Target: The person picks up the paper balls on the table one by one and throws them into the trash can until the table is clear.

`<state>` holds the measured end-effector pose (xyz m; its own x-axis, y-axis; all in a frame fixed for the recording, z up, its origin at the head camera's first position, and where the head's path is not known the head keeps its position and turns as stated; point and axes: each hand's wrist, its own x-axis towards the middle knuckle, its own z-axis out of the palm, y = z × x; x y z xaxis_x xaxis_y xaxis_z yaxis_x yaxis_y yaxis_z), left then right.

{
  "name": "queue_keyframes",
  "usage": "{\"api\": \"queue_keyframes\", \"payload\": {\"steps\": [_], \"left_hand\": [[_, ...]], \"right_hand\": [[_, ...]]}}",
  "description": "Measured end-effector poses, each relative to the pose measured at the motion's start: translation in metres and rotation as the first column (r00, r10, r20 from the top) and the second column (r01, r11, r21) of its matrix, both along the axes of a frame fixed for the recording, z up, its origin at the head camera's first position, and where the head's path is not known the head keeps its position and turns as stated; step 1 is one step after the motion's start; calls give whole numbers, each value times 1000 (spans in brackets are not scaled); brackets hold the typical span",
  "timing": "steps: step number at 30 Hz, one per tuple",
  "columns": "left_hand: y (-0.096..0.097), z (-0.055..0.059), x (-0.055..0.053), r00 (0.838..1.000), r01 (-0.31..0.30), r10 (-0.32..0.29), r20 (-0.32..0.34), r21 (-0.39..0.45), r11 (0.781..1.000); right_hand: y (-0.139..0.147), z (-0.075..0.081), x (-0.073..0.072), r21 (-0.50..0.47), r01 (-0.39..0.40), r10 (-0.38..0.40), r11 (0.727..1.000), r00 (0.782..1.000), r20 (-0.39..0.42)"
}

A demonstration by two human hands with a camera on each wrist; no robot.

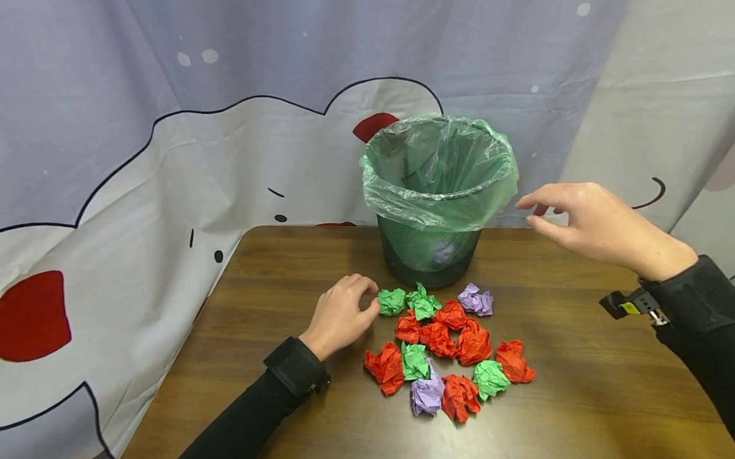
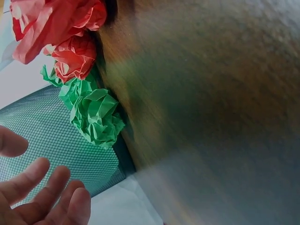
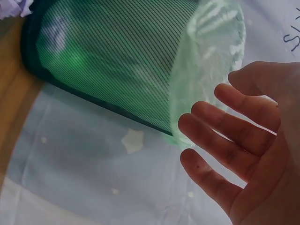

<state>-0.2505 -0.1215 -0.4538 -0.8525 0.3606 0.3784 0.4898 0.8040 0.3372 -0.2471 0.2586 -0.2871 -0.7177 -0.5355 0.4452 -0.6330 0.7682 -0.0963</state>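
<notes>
While gripping nothing, left hand: loosely curved, just left of green ball.
Right hand: empty, relaxed, right of bin.
Green ball: on table, near side of bin.
Risk: could nudge neighbouring ball, owing to crowding.

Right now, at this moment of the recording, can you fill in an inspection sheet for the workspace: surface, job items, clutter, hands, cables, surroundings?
Surface: brown wood-grain table.
Job items: seven red paper balls, four green paper balls and two purple paper balls on the table; behind them, an upright mesh bin with a green plastic liner folded over its rim. A purple patch shows through the bin's wall.
Clutter: nothing seen.
Left hand: beside the leftmost green ball at the back, holding nothing; contact unclear.
Right hand: raised to the right of the bin, fingers loosely bent, holding nothing.
Cables: nothing seen.
Surroundings: printed curtain behind the table.
</notes>
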Motion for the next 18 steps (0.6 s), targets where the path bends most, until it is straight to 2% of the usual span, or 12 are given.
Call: {"api": "queue_keyframes", "payload": {"steps": [10,18], "left_hand": [[2,0,-2,1000,7,-7,12,-8,1000],[7,3,-5,999,33,-33,26,-33,999]], "right_hand": [[1,-47,11,-41,-26,28,999,998,54],[1,-74,18,-53,-1,7,999,994,110]]}}
